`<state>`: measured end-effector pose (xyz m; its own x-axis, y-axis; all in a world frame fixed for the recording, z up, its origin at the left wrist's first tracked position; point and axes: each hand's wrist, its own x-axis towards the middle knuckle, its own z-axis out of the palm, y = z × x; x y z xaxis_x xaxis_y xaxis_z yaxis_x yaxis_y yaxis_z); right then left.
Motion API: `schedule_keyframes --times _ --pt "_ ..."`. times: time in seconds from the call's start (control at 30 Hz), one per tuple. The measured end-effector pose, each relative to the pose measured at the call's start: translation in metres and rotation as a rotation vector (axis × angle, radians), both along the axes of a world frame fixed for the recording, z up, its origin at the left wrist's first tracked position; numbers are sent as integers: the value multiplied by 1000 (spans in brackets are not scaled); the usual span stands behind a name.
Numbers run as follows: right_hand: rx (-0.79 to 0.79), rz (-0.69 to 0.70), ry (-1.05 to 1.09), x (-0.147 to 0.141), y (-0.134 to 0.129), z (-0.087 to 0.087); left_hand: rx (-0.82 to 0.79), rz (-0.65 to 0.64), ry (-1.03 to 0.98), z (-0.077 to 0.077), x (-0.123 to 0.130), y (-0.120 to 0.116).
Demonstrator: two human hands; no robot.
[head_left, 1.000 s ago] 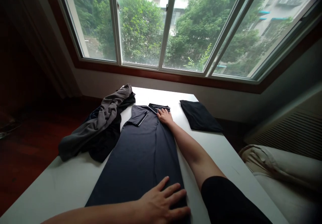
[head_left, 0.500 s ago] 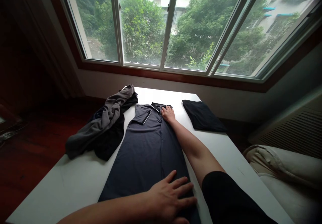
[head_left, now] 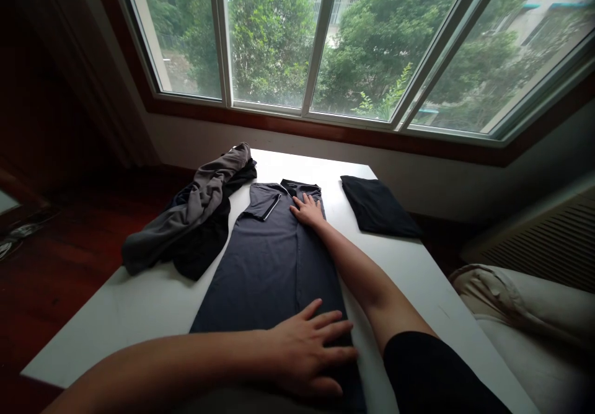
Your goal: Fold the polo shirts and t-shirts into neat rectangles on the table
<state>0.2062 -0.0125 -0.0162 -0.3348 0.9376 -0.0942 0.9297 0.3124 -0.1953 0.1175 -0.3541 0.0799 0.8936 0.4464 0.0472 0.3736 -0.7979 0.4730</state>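
A dark grey-blue short-sleeved shirt [head_left: 260, 265] lies lengthwise on the white table, its side edges folded inward and one sleeve, with a dark, white-lined cuff, laid over the body. The collar end points toward the window. My right hand [head_left: 307, 209] rests on the shirt near the collar, fingers spread. Across the lower part of the shirt lies my left hand [head_left: 309, 352], palm down with fingers apart, near the right edge. Neither hand grips the cloth. My left forearm hides part of the shirt's near end.
A heap of grey and black clothes [head_left: 190, 215] hangs over the left side of the white table [head_left: 111, 321]. A folded black garment [head_left: 379, 206] lies at the back right. Beyond the table is a window [head_left: 269, 42]; pale bedding [head_left: 506, 315] is at the right.
My right hand has spread its fingers and shifted slightly left and toward me on the shirt. My left hand stays flat on the lower part. The camera view has tilted down a little.
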Motion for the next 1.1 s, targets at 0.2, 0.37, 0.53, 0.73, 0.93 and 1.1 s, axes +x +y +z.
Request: schedule_keyframes --times 0.2,0.37,0.53,0.73,0.93,1.1 --pt "-19 -45 -36 -3 18 -4 19 43 46 -12 -5 19" --pt "-31 -106 -54 9 38 -3 48 54 43 -23 1 30" --pt "-23 -133 -60 27 54 -4 81 83 43 -25 16 40" --pt "-34 -101 -51 36 50 -1 74 79 -11 -23 1 40" --pt "65 -109 16 36 36 20 151 799 102 -9 -117 56" --pt "156 43 109 -14 24 40 151 1204 404 -4 -173 44"
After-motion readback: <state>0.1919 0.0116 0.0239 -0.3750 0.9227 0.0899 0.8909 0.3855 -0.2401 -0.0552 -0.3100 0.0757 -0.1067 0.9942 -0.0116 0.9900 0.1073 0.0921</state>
